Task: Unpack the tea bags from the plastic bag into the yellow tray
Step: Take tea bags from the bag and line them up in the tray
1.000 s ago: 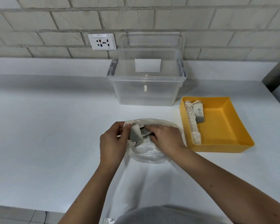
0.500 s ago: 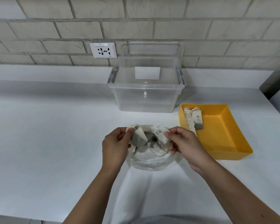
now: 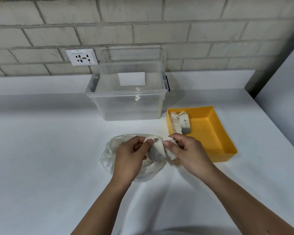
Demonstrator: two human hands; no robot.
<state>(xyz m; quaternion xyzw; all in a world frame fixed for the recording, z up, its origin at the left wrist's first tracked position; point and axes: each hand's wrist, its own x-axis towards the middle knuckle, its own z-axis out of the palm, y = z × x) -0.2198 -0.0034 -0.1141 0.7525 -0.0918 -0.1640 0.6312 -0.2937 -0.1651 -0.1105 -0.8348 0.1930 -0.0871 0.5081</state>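
While several tea bags (image 3: 180, 123) already line the yellow tray (image 3: 207, 133) along its 9 o'clock wall, unpacking stands partway.

- Plastic bag (image 3: 109, 150): on the counter (image 3: 41, 150), tray at its 2 o'clock; remaining contents cannot be counted.
- Left hand (image 3: 131, 155): grip pinched on the first tea bag (image 3: 157, 150), above the plastic bag.
- Right hand (image 3: 188, 153): grip pinched on the second tea bag (image 3: 170, 150), not yet in the tray.

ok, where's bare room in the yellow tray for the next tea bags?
Free: yellow tray floor from the laid tea bags across to the right wall and near wall. Crowded: the left wall strip, and outside the near-left corner, where left hand and right hand pinch held tea bags over the plastic bag.
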